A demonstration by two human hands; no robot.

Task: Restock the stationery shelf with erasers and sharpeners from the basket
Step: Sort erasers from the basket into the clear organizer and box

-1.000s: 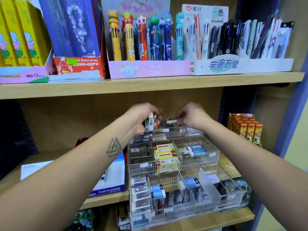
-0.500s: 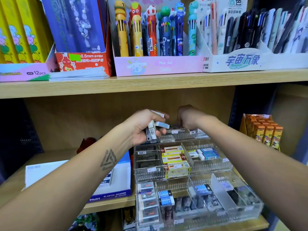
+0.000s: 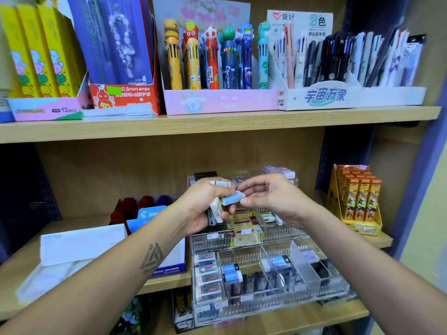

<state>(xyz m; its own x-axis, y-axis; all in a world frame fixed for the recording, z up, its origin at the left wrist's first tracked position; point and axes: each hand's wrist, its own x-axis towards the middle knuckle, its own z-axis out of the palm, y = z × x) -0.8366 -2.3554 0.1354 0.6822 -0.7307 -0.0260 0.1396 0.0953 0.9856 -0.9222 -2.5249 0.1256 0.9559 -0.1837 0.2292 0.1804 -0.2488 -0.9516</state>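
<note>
Restocking of erasers at the tiered clear acrylic organiser (image 3: pixel 266 281) on the middle shelf (image 3: pixel 377 240); head view. The left hand (image 3: pixel 200 206) grips a small stack of wrapped erasers (image 3: pixel 216 211), fingers curled round them, just above the organiser's middle tier. The right hand (image 3: pixel 271 199) pinches the end of one pale blue eraser (image 3: pixel 232 198) between thumb and fingertips (image 3: pixel 244 202), at the top of that stack; the left hand's fingers touch the same eraser, so the piece is shared between both hands.

Step in hand, as judged: one eraser is being drawn off the held stack for placing. The basket is not in view.

Organiser contents: yellow-and-red boxed erasers (image 3: pixel 244 226) in the middle tier; white-sleeved erasers (image 3: pixel 208 274) and blue-sleeved erasers (image 3: pixel 232 273) in the front tier, where several compartments right of the blue sleeves hold dark items too blurred to name.

Next move, as judged: free the blue eraser fully, carry it to a compartment of matching stock, probably the blue-sleeved one in the front tier, and lower it between the dividers without dislodging neighbours. Sharpeners cannot be identified here.
</note>
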